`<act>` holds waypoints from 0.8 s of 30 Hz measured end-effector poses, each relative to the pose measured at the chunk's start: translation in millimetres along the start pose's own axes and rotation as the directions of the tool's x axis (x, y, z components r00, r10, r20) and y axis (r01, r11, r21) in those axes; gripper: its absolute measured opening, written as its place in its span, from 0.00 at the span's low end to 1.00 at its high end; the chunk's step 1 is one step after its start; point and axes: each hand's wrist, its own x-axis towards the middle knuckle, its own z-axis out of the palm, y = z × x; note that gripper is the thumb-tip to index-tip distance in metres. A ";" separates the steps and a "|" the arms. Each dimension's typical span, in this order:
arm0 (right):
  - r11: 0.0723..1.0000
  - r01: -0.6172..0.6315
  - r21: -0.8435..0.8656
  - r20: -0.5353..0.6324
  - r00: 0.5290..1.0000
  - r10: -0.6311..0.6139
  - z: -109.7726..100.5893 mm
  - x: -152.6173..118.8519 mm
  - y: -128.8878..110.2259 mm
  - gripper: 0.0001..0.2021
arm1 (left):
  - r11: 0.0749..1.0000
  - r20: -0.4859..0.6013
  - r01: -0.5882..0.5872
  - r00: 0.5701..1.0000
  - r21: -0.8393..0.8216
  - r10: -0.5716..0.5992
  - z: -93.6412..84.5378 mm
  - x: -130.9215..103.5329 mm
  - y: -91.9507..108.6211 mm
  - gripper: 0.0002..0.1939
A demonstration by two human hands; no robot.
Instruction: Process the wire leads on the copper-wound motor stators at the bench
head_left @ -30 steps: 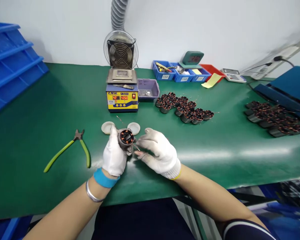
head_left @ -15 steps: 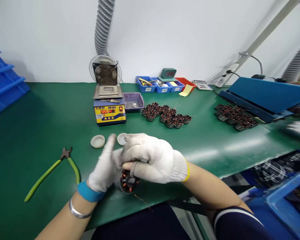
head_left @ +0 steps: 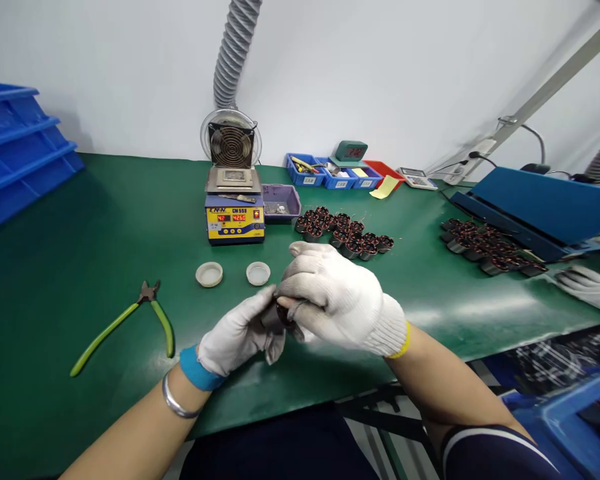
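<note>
My left hand (head_left: 243, 333), in a white glove, is wrapped round a dark cylindrical motor coil part (head_left: 275, 319) above the green table's front part. My right hand (head_left: 330, 293), gloved too, has its bare fingertip and thumb pinched at the part's right end; what lies between those fingers is too small to tell. Just beyond the hands are two shallow white dishes, one on the left (head_left: 209, 274) and one closer to the hands (head_left: 258, 273). Open green-handled cutters (head_left: 149, 293) lie on the table to the left.
A yellow-blue solder pot unit (head_left: 235, 220) stands at the back beside a purple tray (head_left: 281, 203). Several coil parts (head_left: 353, 249) are grouped right of it, more (head_left: 490, 247) farther right. Blue bins (head_left: 20, 147) stand left. Another person's gloved hand (head_left: 590, 287) is at the right edge.
The view has shifted, so the scene sits farther right. The coil part has turned from showing its open copper-wound face to lying sideways, and my left fingers now wrap round it.
</note>
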 end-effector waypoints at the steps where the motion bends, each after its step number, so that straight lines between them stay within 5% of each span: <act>1: 0.999 -0.024 0.030 -0.027 0.999 0.025 0.9 -4.4 2.7 0.05 | 0.998 0.003 -0.035 0.999 0.057 0.035 2.0 -1.4 -1.6 0.23; 3: 0.979 -0.106 0.173 -0.153 0.979 0.133 1.2 -14.9 7.6 0.05 | 0.972 -0.082 -0.167 0.980 0.164 0.182 5.7 -1.3 -4.3 0.25; 6: 0.870 -0.175 0.461 -0.400 0.834 0.379 3.8 -30.5 13.3 0.07 | 0.871 -0.291 -0.390 0.832 0.297 0.472 8.0 3.5 -9.3 0.29; 8: 0.837 -0.225 0.499 -0.413 0.787 0.458 15.0 -38.0 14.8 0.08 | 0.837 -0.300 -0.458 0.787 0.300 0.538 7.1 5.3 -14.6 0.31; 10: 0.846 -0.323 0.423 -0.296 0.834 0.467 36.6 -42.8 13.4 0.02 | 0.829 -0.248 -0.469 0.802 0.304 0.544 5.5 3.4 -21.4 0.32; 12: 0.844 -0.387 0.372 -0.179 0.862 0.475 63.2 -45.4 9.6 0.17 | 0.816 -0.191 -0.437 0.825 0.379 0.531 4.1 -1.4 -29.1 0.33; 14: 0.828 -0.387 0.405 -0.171 0.858 0.484 85.9 -47.2 6.4 0.27 | 0.779 -0.130 -0.397 0.848 0.486 0.513 3.4 -6.4 -35.8 0.33; 16: 0.819 -0.359 0.448 -0.207 0.849 0.486 98.1 -49.1 6.1 0.27 | 0.748 -0.080 -0.385 0.862 0.540 0.501 3.3 -8.4 -39.6 0.33; 19: 0.853 -0.334 0.402 -0.189 0.881 0.434 98.2 -53.0 10.2 0.24 | 0.761 -0.172 -0.373 0.832 0.531 0.528 2.5 -4.7 -35.7 0.28; 21: 0.896 -0.306 0.322 -0.132 0.923 0.362 93.7 -55.5 12.7 0.25 | 0.769 -0.312 -0.338 0.769 0.543 0.558 0.1 -0.8 -25.1 0.18; 22: 0.916 -0.285 0.284 -0.110 0.939 0.326 91.8 -56.5 13.4 0.25 | 0.753 -0.379 -0.336 0.705 0.566 0.599 -1.6 0.6 -17.8 0.19; 24: 0.937 -0.259 0.233 -0.081 0.955 0.285 89.5 -57.9 13.6 0.26 | 0.673 -0.455 -0.413 0.512 0.614 0.729 -5.1 0.9 -1.3 0.29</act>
